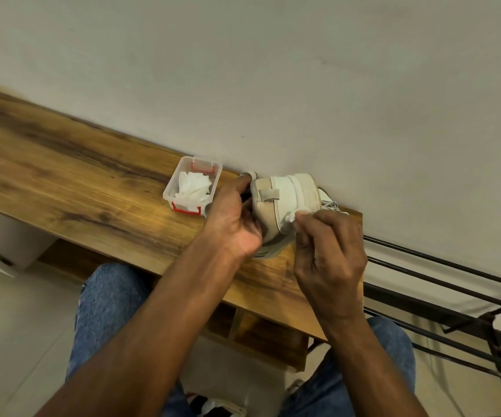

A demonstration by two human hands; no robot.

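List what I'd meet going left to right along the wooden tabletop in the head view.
Clear box of tissues → left hand gripping the shoe → white shoe → right hand, fingers pinching a small wipe → black metal rack.

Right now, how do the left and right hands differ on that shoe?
The left hand grips the sneaker, fingers curled round its heel end; the right hand pinches a small white wad against the sole edge. The left hand sits next to the clear box; the right hand is near the table end. Both are at the sneaker.
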